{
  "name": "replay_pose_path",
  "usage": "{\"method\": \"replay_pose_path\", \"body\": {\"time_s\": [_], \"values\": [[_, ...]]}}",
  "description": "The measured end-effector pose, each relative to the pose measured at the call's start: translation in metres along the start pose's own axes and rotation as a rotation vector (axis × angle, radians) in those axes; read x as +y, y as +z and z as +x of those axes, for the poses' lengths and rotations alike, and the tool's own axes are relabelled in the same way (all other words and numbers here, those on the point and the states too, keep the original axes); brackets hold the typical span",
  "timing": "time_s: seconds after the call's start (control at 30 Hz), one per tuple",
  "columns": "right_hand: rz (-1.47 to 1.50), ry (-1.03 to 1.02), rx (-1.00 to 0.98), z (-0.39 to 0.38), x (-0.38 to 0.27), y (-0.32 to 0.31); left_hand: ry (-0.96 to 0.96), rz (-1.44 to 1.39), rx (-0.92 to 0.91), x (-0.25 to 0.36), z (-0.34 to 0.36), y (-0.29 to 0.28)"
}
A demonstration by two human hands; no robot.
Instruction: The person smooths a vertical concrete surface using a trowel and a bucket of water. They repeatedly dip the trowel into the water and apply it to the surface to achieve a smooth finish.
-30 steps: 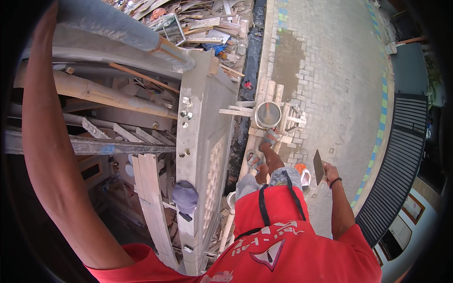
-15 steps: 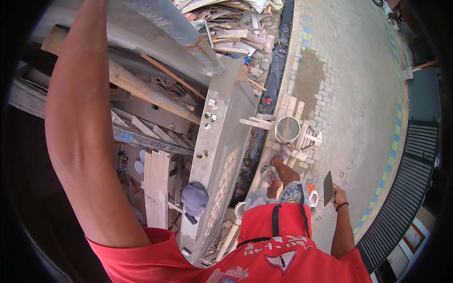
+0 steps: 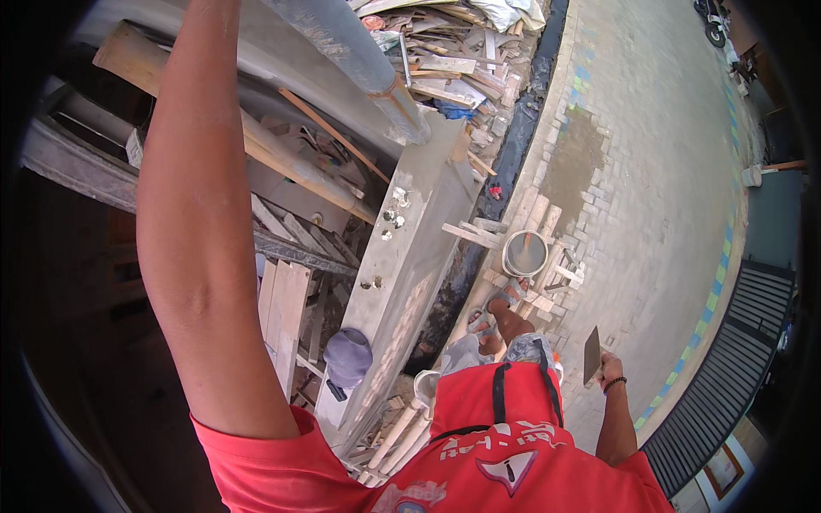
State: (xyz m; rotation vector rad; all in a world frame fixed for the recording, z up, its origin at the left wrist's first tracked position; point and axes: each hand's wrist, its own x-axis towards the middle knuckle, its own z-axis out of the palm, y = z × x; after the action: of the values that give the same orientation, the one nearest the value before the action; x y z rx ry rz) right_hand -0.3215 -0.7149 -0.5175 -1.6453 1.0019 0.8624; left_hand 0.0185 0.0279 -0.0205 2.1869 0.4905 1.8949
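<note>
My right hand [image 3: 611, 368], with a dark bracelet at its wrist, is closed round a flat, rectangular plastering trowel [image 3: 592, 356]. It holds the trowel out to my right over the paving, with the blade on edge. My left arm [image 3: 195, 222] stretches up past the picture's upper edge, so the left hand is out of sight. A round bucket [image 3: 524, 254] of grey mix, with a stick-like handle in it, stands beyond my feet. On the narrow plastered wall top [image 3: 410, 227] to my left rests a grey cap [image 3: 348, 357].
A round grey pipe [image 3: 351, 47] rises from the wall's far end. Wood scraps [image 3: 453, 68] are heaped beyond it. A dark drainage ditch [image 3: 528, 103] runs beside the wall. Bamboo poles [image 3: 308, 179] and planks lie left. A slatted black gate [image 3: 727, 368] stands at right.
The view has shifted slightly, and my raised left arm now appears farther right. A parked motorbike shows more fully at the far right. The trowel stays in my right hand.
</note>
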Motion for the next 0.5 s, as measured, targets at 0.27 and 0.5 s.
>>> {"method": "replay_pose_path", "body": {"time_s": [0.27, 0.5], "values": [[0.024, -0.132, -0.149, 0.034, -0.064, 0.002, 0.029, 0.034, 0.087, 0.003, -0.002, 0.002], [0.009, -0.165, -0.116, 0.053, -0.062, -0.014, -0.209, -0.183, -0.106, 0.048, -0.024, -0.023]]}}
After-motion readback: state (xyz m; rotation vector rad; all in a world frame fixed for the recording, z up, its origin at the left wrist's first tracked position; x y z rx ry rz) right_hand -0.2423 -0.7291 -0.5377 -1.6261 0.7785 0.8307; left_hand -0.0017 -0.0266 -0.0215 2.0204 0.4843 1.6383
